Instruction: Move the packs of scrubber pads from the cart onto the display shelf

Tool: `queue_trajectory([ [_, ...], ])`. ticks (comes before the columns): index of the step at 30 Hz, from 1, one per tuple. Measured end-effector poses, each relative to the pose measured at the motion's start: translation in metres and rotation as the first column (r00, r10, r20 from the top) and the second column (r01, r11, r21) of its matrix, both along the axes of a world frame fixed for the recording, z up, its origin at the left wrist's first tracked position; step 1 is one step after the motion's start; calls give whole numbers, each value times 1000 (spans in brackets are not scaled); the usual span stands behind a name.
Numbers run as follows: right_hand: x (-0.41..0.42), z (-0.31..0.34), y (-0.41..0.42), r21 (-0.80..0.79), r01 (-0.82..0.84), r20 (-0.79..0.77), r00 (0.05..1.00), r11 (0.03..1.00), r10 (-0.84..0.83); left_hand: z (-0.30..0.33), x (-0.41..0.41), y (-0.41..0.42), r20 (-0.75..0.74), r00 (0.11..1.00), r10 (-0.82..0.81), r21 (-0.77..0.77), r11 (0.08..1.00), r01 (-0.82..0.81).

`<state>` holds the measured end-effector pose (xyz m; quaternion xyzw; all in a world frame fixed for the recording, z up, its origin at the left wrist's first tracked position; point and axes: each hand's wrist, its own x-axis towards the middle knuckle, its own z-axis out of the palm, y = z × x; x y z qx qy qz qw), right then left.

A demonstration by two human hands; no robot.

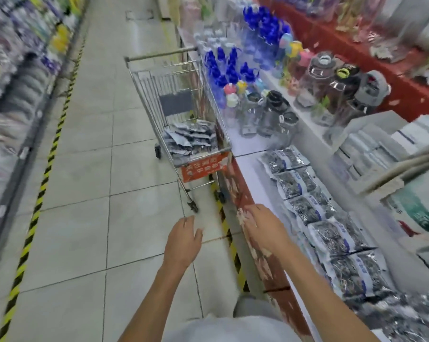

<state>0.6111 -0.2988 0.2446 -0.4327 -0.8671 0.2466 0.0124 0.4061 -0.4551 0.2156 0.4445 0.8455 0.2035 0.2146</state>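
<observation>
Packs (pixel 314 208) are laid in a row along the white shelf (pixel 251 169) on the right, and more packs (pixel 188 139) are piled in the cart (pixel 178 112) beside its far end. Both the left hand (pixel 183 240) and right hand (pixel 262 228) are held open and empty, near the shelf's edge.

The aisle is evenly and brightly lit from overhead, and only faint shadows are cast on the floor tiles (pixel 85 193). Heavy motion blur is seen on the left shelving (pixel 18 77) and the far right. Straight lines are bowed by wide-angle distortion towards the edges. Small glints are thrown off the foil packs (pixel 307 208).
</observation>
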Motion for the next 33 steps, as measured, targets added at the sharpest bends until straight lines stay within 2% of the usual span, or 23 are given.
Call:
queue_trajectory([
  [10,-120,-50,73,-136,-111,85,989,984,124,-13,-120,87,67,990,124,-35,992,-122],
  [19,-267,-55,217,-236,-146,109,978,961,176,-25,-240,203,155,959,238,-99,969,-225],
  [23,-339,-58,288,-270,-138,73,984,953,163,-30,-289,252,226,929,293,-108,955,-275],
  [30,-453,-84,388,-426,90,79,995,900,-62,-63,-384,336,378,861,339,-174,940,-294],
  [33,-490,-98,421,-534,282,53,952,797,-301,-81,-427,376,436,835,335,-218,940,-263],
])
